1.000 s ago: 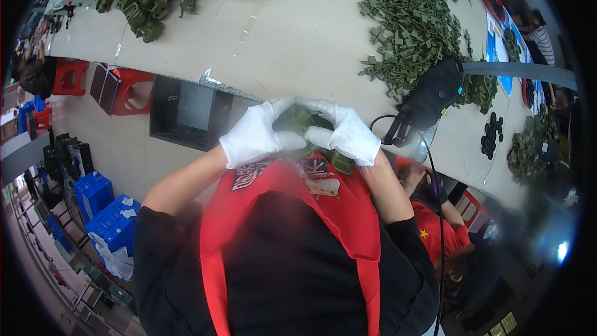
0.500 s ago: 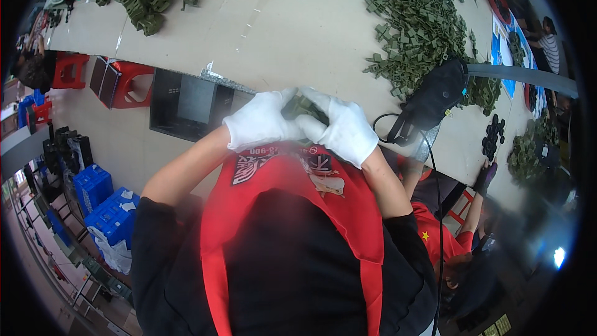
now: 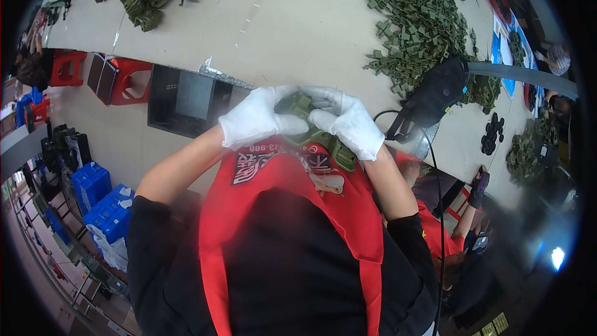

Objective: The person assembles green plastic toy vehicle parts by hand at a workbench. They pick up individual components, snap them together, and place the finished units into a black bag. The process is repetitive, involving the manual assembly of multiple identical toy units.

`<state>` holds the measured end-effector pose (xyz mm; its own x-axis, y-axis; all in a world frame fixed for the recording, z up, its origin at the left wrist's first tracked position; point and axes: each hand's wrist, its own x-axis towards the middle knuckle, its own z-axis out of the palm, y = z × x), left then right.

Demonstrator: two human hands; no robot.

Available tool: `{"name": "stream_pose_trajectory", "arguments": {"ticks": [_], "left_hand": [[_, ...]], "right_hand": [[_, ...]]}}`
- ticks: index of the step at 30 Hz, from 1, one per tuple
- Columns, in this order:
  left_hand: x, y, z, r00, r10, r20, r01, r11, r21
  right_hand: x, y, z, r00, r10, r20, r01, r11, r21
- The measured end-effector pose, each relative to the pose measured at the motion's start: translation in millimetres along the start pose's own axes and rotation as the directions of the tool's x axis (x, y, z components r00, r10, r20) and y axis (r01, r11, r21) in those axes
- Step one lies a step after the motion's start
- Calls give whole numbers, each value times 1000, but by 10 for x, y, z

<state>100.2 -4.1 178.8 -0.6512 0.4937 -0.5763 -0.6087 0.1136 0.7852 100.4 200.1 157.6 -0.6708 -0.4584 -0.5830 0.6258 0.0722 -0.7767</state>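
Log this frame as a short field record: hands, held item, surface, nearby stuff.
left hand: white glove, gripping the green plastic part
right hand: white glove, on the same part, thumbs close together
held item: olive-green plastic part, mostly hidden by the fingers
surface: tan table
on table: pile of green pieces, black tool with cable
below table: black bin, red stool

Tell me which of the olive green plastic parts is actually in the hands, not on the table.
The green part pinched between the left hand and right hand, just above the red apron. Every other one lies in loose green piles across the table.
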Motion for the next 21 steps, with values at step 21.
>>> {"name": "stream_pose_trajectory", "arguments": {"ticks": [21], "left_hand": [[586, 247, 36, 961, 270, -56, -214, 861, 462]], "right_hand": [[-39, -216, -336, 982, -168, -83, 81, 780, -620]]}}
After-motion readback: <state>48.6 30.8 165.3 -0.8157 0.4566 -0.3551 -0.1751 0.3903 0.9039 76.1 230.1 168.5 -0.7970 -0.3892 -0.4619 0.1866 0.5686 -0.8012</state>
